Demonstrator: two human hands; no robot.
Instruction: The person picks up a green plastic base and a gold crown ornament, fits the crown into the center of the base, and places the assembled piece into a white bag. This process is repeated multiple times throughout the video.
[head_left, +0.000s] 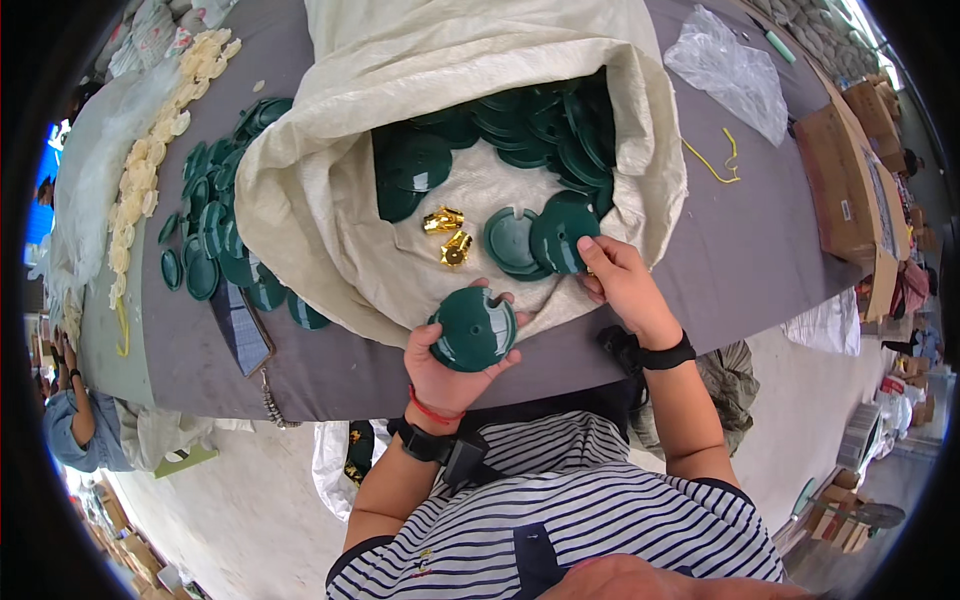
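My left hand (437, 376) is closed around a dark green, glossy plastic disc (474, 330) with a small hole and a notch in its rim, held at the mouth of a cream woven sack (275, 170). Between thumb and fingers of my right hand (625, 285) is the edge of a second green disc (562, 238). That one partly covers another notched disc (508, 243) lying on the sack fabric. Two shiny gold pieces (455, 248) lie on the cloth between my hands. Deeper in the sack, many more green discs (540, 120) are heaped.
Left of the sack, loose green discs (208, 225) lie piled on the grey tabletop (400, 395), near a phone (242, 335) with a beaded strap. A clear plastic bag (728, 70), yellow tie (728, 160) and cardboard box (850, 185) are at the right. Another person's arm (82, 410) shows far left.
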